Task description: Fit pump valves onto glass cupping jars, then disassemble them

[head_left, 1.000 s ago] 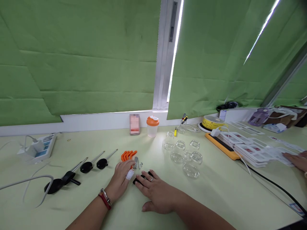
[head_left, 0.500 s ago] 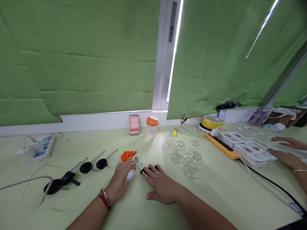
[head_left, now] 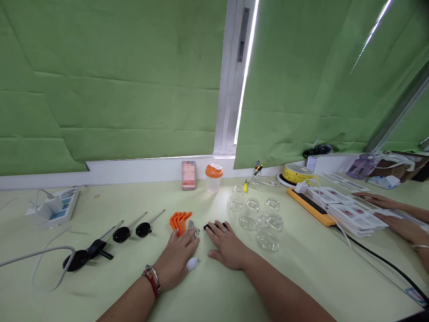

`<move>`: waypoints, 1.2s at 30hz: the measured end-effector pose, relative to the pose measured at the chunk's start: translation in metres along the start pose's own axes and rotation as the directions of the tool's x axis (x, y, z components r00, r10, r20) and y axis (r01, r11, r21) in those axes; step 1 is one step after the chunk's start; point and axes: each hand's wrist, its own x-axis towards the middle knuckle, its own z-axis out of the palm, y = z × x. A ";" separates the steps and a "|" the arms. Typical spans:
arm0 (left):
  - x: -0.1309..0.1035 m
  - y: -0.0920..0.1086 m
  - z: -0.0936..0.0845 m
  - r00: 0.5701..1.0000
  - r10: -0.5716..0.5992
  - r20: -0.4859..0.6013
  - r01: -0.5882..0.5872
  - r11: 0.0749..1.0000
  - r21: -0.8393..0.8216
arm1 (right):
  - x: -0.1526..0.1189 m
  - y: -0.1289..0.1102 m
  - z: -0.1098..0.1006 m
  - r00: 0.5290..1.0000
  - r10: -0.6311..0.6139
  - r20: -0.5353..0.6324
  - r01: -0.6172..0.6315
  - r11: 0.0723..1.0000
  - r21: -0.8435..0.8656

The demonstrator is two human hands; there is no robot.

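Observation:
My left hand (head_left: pixel 176 259), with a white wrap on its thumb, lies flat with its fingers stretched over the near ends of several small metal rods (head_left: pixel 191 224). Beyond its fingertips is a row of orange bent pieces (head_left: pixel 180 220). My right hand (head_left: pixel 228 247) is also flat, its fingertips resting on small black pieces (head_left: pixel 207 227) that they mostly cover. Several clear glass jars (head_left: pixel 248 221) stand to the right of this hand. On the left lie long thin metal stems with round black ends (head_left: pixel 143 229), their exact kind unclear.
An orange-lidded cup (head_left: pixel 213 179) and an upright phone (head_left: pixel 189 175) stand at the back. A power strip (head_left: pixel 63 208) with cables is at left. Rightward are an orange-black bar (head_left: pixel 311 208), stacked white cards (head_left: pixel 351 217) and another person's hands (head_left: pixel 392 223).
My left hand has slid right, from beside the metal rods to over their near ends. My right hand has shifted slightly right and away from me, the black pieces moving with it.

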 end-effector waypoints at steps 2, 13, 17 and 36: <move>0.000 -0.001 0.003 1.000 -0.007 0.028 0.007 1.000 0.004 | 0.005 0.004 0.001 1.000 0.014 -0.022 -0.014 1.000 -0.016; 0.002 -0.001 0.003 0.995 -0.065 0.075 0.065 0.998 0.002 | 0.032 0.017 0.001 0.994 0.020 -0.107 -0.029 0.996 -0.083; 0.004 0.001 0.001 0.992 -0.087 0.086 0.088 0.996 -0.001 | 0.037 0.019 -0.001 0.993 0.022 -0.117 -0.033 0.995 -0.092; 0.004 0.000 0.002 0.992 -0.080 0.093 0.081 0.997 -0.011 | 0.036 0.022 0.002 0.992 0.015 -0.126 -0.028 0.995 -0.097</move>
